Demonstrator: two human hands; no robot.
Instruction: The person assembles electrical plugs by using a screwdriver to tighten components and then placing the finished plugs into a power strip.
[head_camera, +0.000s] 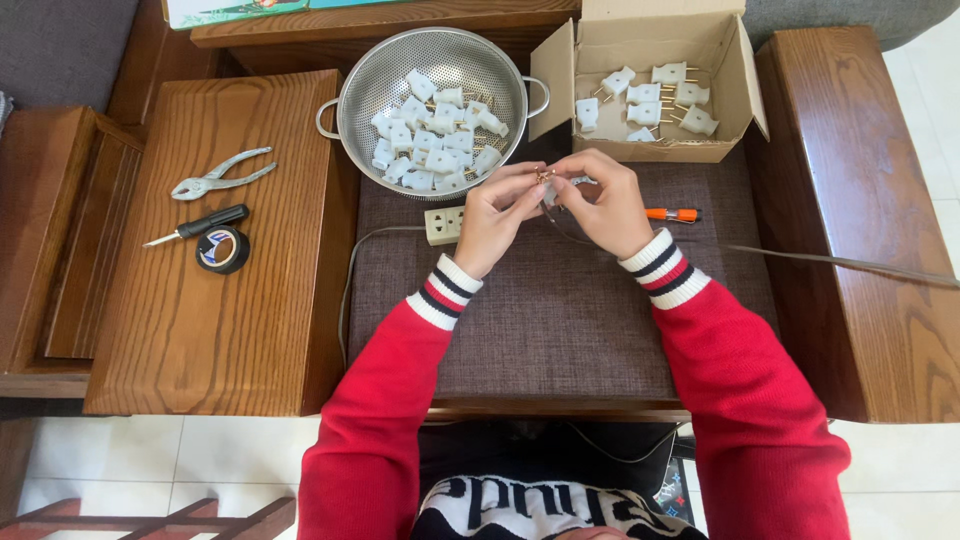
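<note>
The left hand (497, 212) and the right hand (603, 205) meet above a brown woven cushion (560, 320), fingertips pinched together on a small white plug part with brass metal bits (546, 180). Both hands are closed in a fine grip around it, thumbs and forefingers touching the piece from either side; how the part is put together is too small to tell. A thin grey cable (840, 261) runs from under the right hand across the cushion and over the wooden armrest to the right. Both arms wear red sleeves with white, black and red striped cuffs.

Just beside the left hand, on the cushion, lies a cream rectangular socket block (443, 225) with its own thin cord curving down the cushion's left edge. Behind the right hand, the orange handle of a small screwdriver (673, 215) pokes out.

Above the hands stands a round perforated steel colander (430, 95) with two loop handles, holding a heap of white plastic two-pin plugs (432, 140). To its right sits an open brown cardboard box (652, 45), flaps spread, with several more white plugs with brass pins (648, 100) inside.

Well to the left, on a flat wooden box top (210, 330), lie silver slip-joint pliers (220, 175), a black-handled screwdriver (198, 226) and, touching it, a roll of black insulating tape (222, 250).
</note>
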